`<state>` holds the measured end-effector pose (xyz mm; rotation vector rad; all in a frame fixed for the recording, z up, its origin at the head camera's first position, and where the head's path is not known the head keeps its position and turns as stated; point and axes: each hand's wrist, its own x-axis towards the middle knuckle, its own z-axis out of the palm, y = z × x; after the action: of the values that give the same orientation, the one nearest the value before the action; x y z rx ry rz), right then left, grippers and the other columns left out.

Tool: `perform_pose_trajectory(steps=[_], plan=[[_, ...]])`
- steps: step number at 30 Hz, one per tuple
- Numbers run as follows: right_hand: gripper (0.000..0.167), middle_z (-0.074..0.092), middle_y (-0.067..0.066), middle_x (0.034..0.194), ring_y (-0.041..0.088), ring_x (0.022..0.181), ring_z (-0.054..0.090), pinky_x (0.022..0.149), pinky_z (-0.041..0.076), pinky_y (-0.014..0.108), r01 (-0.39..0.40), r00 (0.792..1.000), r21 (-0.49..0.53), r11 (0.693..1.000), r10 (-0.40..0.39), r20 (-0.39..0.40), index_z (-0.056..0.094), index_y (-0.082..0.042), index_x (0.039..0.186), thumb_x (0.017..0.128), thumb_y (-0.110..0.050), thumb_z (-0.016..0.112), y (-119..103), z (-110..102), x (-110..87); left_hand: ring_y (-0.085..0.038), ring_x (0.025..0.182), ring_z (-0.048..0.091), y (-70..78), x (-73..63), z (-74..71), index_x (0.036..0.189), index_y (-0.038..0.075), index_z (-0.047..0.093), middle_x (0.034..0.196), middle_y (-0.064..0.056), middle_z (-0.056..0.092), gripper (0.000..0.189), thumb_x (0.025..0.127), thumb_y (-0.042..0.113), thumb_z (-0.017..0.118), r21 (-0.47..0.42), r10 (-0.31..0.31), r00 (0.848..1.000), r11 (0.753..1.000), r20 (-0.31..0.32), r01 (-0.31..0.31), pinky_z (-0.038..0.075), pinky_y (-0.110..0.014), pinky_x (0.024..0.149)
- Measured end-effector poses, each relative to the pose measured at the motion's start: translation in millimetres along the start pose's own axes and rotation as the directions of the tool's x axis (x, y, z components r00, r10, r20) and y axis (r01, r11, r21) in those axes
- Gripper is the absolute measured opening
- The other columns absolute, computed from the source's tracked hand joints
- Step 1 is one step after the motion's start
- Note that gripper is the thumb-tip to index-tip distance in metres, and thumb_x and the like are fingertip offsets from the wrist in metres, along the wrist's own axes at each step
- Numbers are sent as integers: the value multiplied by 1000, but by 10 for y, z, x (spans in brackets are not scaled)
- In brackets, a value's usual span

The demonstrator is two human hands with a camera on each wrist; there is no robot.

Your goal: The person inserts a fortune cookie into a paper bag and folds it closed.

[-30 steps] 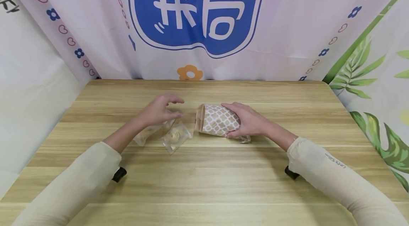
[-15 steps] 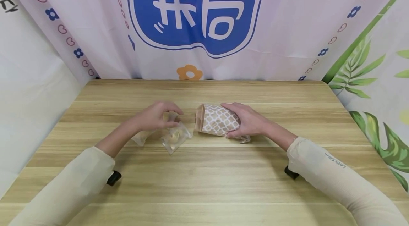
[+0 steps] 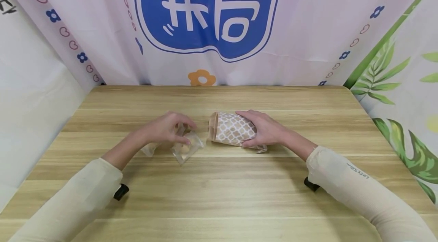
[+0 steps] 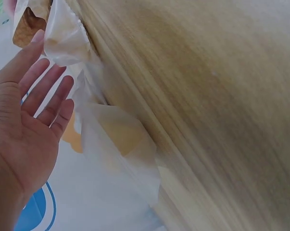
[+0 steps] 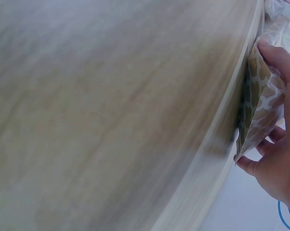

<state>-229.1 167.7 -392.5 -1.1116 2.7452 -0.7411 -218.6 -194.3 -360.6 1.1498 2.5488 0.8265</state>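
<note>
A brown paper bag (image 3: 234, 128) with a white lattice print lies on the table, its folded mouth facing left. My right hand (image 3: 265, 130) grips its right end, thumb on the near side and fingers over the far side. In the right wrist view, the thumb and fingertips pinch the patterned bag (image 5: 262, 98). My left hand (image 3: 165, 128) is over the clear packets, fingers spread and thumb overlapping a packet (image 3: 183, 154) with pale yellowish contents. Another translucent packet (image 3: 149, 150) is partly hidden beneath that hand. The left wrist view has its fingertips right beside a packet (image 4: 65, 38).
The wooden table (image 3: 219, 192) stretches around both arms. A printed cloth backdrop (image 3: 294, 37) hangs along its far edge, with a leaf-patterned cloth (image 3: 393, 82) at the right. A black wrist strap piece (image 3: 121, 192) shows under the left sleeve.
The left hand drew back slightly left, then came lower over the packets, its thumb now overlapping the nearer one. The right hand and paper bag stay put.
</note>
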Motion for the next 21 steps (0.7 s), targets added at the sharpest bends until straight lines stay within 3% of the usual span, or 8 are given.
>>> perform_pose_trajectory(steps=[4, 13, 21], plan=[[108, 59, 17, 142, 34, 128, 57, 110, 46, 54, -1, 1000, 0, 1000, 1, 2, 41, -7, 157, 70, -42, 94, 8, 3, 3, -19, 87, 68, -21, 2, 12, 119, -4, 72, 114, -16, 75, 44, 85, 17, 87, -24, -1, 1000, 1000, 4, 1, 60, -40, 76], [107, 59, 16, 142, 33, 127, 58, 110, 46, 54, 6, 1000, -1, 1000, -6, 3, 41, -8, 158, 71, -43, 94, 13, -5, 5, -14, 83, 68, -32, 31, 33, 118, -8, 71, 110, -19, 74, 37, 88, 10, 83, -59, -7, 1000, 998, 12, 7, 61, -32, 76], [108, 59, 16, 142, 33, 127, 58, 110, 46, 54, 5, 1000, 1, 1000, -5, 5, 41, -7, 157, 70, -43, 94, 10, -2, 1, -12, 74, 66, 0, 37, 44, 122, -9, 69, 114, -20, 73, 39, 91, 11, 81, -55, -70, 998, 996, 2, 70, 58, -28, 68]])
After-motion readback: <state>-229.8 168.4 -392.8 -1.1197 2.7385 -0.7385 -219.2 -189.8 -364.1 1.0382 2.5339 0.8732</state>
